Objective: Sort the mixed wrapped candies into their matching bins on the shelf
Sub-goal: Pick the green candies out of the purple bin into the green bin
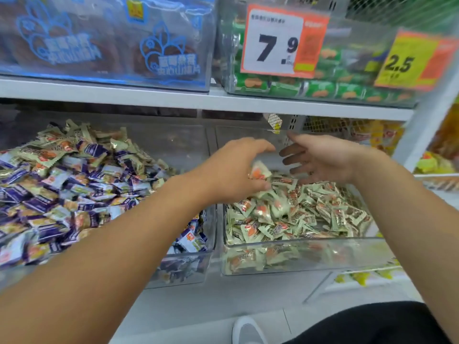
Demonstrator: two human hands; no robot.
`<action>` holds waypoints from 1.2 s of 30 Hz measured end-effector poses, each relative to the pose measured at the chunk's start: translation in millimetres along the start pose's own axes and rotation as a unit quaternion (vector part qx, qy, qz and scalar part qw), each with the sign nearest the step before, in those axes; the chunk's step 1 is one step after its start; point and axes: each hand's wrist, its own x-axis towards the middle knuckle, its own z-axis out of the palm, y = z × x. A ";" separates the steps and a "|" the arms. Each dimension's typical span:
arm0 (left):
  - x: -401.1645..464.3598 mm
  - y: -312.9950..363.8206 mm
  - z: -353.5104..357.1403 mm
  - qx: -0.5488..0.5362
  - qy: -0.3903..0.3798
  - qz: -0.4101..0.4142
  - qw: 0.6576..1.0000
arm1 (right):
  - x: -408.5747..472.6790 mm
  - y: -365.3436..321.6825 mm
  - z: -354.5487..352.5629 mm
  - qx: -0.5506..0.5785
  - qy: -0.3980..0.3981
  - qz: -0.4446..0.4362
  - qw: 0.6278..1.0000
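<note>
While your left hand (238, 167) curls its fingers round a pale green candy (259, 173) with an orange spot, your right hand (320, 157) spreads open-fingered at three o'clock. Both hover over the right bin (298, 247) of matching green wrappers.

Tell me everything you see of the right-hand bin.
The right bin is a clear plastic tub on the lower shelf, beside the fuller mixed bin. It is partly filled with pale green candies with orange marks. The left hand holds some over it; the right hand hovers open above.
</note>
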 end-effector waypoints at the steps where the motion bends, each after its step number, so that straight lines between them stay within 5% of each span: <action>1: -1.1 -1.9 -0.2 -0.001 -0.001 0.003 1.000 | -3.2 -2.9 0.8 -0.038 0.005 -0.013 0.999; 6: -20.2 -27.1 -30.5 -0.061 0.083 0.000 0.995 | -24.3 -27.5 27.5 -0.208 -0.004 -0.138 0.968; 9: -46.6 -70.3 -53.5 -0.045 0.096 -0.074 0.992 | -44.5 -52.3 68.7 -0.259 -0.053 -0.266 0.927; 11: -69.4 -102.7 -62.3 0.013 0.065 -0.135 0.989 | -56.4 -68.8 104.6 -0.258 -0.085 -0.357 0.894; 14: -96.4 -128.3 -63.4 0.067 -0.051 -0.180 0.980 | -46.8 -85.8 153.2 -0.381 -0.017 -0.462 0.801; 16: -102.4 -132.8 -61.5 0.078 -0.119 -0.178 0.974 | -30.3 -92.0 172.9 -0.482 0.001 -0.425 0.766; 21: -106.5 -137.1 -64.6 0.033 -0.100 -0.195 0.975 | 13.7 -92.5 208.9 -0.678 -0.050 -0.233 0.695; 24: -109.6 -139.5 -63.0 0.002 -0.076 -0.192 0.978 | 26.4 -96.3 215.5 -0.660 -0.077 -0.210 0.718; 27: -108.2 -140.1 -62.4 -0.020 -0.026 -0.180 0.983 | 28.0 -103.7 204.9 -0.577 -0.115 -0.178 0.789; 30: -105.8 -137.3 -64.7 -0.054 0.015 -0.177 0.983 | 28.3 -112.1 196.3 -0.496 -0.055 -0.235 0.834; 33: -103.2 -135.7 -69.3 -0.072 0.070 -0.190 0.977 | 22.9 -112.6 196.1 -0.175 -0.077 -0.245 0.951; 36: -104.7 -137.2 -73.1 -0.072 0.095 -0.198 0.973 | 20.0 -108.0 201.5 0.009 -0.148 -0.200 0.968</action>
